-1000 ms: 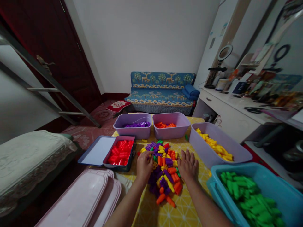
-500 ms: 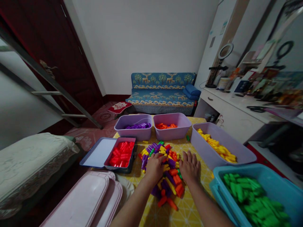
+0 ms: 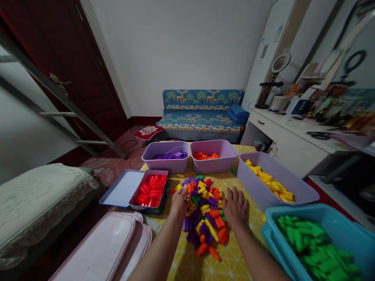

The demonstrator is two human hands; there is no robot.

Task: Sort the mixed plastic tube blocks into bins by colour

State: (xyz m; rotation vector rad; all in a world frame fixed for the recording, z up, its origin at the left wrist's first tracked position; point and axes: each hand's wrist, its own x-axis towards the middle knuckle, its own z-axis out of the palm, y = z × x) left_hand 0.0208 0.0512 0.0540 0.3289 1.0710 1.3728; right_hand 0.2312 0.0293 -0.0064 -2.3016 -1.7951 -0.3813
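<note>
A mixed pile of plastic building pieces (image 3: 205,210), in purple, yellow, orange, red and green, lies on the yellow patterned tablecloth (image 3: 234,259). At the pile's left side is my left hand (image 3: 180,202), its fingers curled together. An orange piece (image 3: 191,187) shows right by its fingertips; whether the fingers grip it or a smaller piece is hidden. My right hand (image 3: 235,205) lies flat along the pile's right edge, fingers stretched out, holding nothing. Close to it are orange pieces (image 3: 215,213). Several joined orange pieces (image 3: 206,249) lie at the near end.
Beyond the pile stand a purple-piece bin (image 3: 149,158) and an orange-piece bin (image 3: 215,168). A yellow-piece bin (image 3: 254,191) and a blue tub (image 3: 328,212) of green pieces are on the right. Left are an open case (image 3: 120,190) with red pieces and stacked pale lids (image 3: 96,246).
My left hand has drawn back leftward from over the pile's middle, its fingers now curled, uncovering pieces there. My right hand stays flat in place.
</note>
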